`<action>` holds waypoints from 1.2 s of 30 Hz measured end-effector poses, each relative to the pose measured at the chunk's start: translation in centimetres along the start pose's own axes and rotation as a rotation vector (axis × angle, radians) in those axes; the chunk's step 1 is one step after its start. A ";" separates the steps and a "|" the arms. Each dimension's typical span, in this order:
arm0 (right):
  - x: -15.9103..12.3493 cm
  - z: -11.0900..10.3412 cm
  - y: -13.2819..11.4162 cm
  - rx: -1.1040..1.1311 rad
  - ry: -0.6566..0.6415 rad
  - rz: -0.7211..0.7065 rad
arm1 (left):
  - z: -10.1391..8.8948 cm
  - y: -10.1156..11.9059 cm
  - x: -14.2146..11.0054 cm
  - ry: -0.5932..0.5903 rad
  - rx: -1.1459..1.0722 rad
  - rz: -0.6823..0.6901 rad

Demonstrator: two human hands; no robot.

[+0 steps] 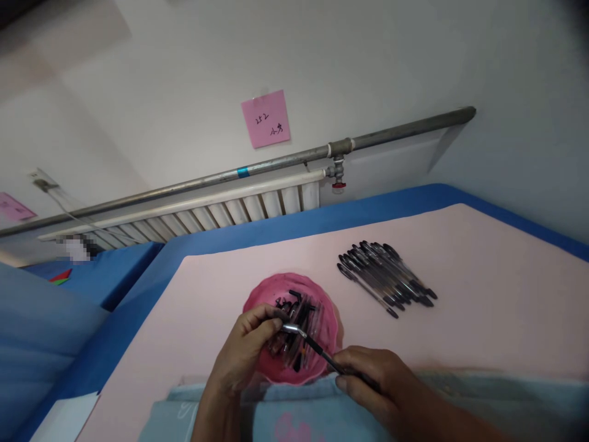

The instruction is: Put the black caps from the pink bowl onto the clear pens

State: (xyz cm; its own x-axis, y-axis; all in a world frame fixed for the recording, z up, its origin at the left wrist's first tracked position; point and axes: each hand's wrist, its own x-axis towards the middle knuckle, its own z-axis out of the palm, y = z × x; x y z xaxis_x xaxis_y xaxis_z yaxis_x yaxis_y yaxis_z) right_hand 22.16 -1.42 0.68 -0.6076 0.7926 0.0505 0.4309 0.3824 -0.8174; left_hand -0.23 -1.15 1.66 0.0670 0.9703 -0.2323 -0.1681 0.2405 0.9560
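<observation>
Over a pink scalloped bowl [329, 307], my left hand [251, 341] pinches a small shiny piece [291, 328] that looks like a clear pen cap. My right hand [375, 380] is closed around a pen [322, 353] with a black grip. The pen's tip end meets the shiny piece at a slight angle; whether it sits inside is hard to tell. In the bowl lie loose clear and black pen parts [301, 313], partly hidden by my left fingers. To the right, a pile of capped black pens [384, 273] rests on the pink tabletop [483, 294].
The pink surface has a blue border [391, 199]. Behind it are a white radiator [230, 209], a metal pipe [391, 132] and a red-handled valve [339, 184]. A pink note [265, 119] hangs on the wall. White paper [64, 417] lies at lower left.
</observation>
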 end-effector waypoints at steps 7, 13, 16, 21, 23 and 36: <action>-0.3 0.5 0.9 0.044 -0.048 0.079 | 0.9 0.3 -0.1 -0.045 0.123 -0.025; -0.5 1.0 0.4 0.119 0.002 0.144 | 2.3 -0.5 0.1 -0.135 0.125 -0.051; -0.5 1.0 0.3 0.117 0.036 0.132 | 2.6 -1.0 0.3 -0.140 0.085 -0.038; 0.4 -1.1 1.4 -0.049 0.250 0.225 | 2.6 -0.4 0.4 0.010 0.110 0.020; 1.1 -2.4 2.3 -0.153 0.318 0.257 | 2.5 0.0 0.3 0.074 0.135 0.015; 2.2 -3.3 5.0 -0.854 0.181 0.258 | 1.4 0.4 0.2 0.204 0.141 0.034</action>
State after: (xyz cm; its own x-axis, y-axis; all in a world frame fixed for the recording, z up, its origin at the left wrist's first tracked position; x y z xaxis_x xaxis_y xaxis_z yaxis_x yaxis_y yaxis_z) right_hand 25.20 3.79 -1.42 -0.3409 0.9373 0.0729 0.9305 0.3474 -0.1162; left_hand 1.13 -0.91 2.24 -0.1386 0.9663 -0.2170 -0.0274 0.2153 0.9762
